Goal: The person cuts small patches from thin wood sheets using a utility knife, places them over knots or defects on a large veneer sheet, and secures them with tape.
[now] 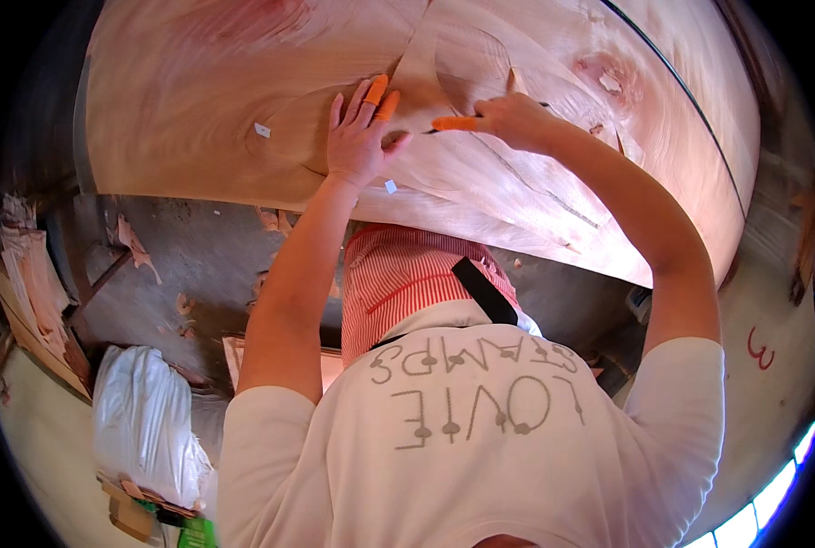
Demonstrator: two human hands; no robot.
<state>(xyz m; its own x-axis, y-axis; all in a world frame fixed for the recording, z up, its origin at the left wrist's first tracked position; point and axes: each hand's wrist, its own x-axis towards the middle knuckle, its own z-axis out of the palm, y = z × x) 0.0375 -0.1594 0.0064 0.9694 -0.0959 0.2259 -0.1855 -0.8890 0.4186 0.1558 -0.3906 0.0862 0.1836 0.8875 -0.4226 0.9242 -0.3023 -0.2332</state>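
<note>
A large pale wood veneer sheet (179,119) with swirling grain spreads before me. On it, my left hand (357,151) lies flat with fingers stretched out; orange covers wrap two of its fingertips. To its right, my right hand (517,121) is closed around a slim dark tool, mostly hidden by the fingers. The orange-covered index finger points left along it, and a dark tip shows just beyond. A long split runs through the veneer below the right hand. Raised, folded veneer lies between and above the hands. Two small white paper bits (261,130) rest near the left hand.
A dark cord (682,82) crosses the sheet at the right. Torn veneer scraps (37,283) lean at the far left, with more on the floor. A white plastic-wrapped bundle (142,420) stands lower left, above a cardboard piece (129,513).
</note>
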